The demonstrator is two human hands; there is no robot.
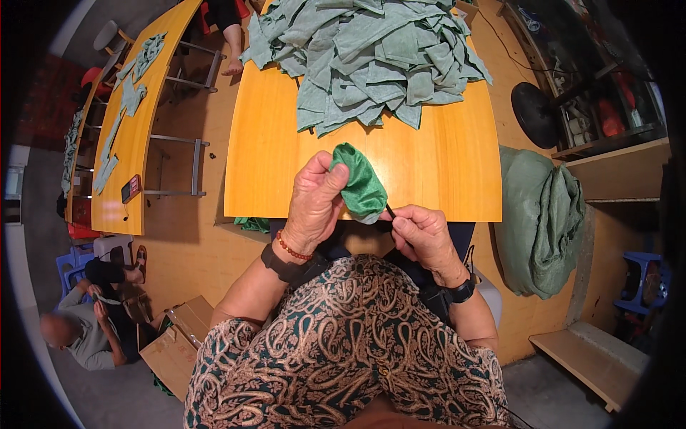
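A small bright-green velvety fabric pouch [361, 182] is gripped between the thumb and fingers of my left hand [319, 191], just over the table's near edge. Its lower end shows a paler grey-green side of the cloth. My right hand [423, 237] pinches a thin, straight black piece [390, 211] that meets the pouch's lower right end. Whether this is a stick or a stiff cord, and how far it reaches inside, I cannot tell. Farther off on the table lies a big heap of flat grey-green cloth pieces [386, 57].
The yellow table [264, 157] has its near edge at my lap. A large green fabric bundle [539, 222] stands to its right. Another table [136, 143] with cloth strips is at left. A seated person [96, 329] and a cardboard box [182, 336] are at lower left.
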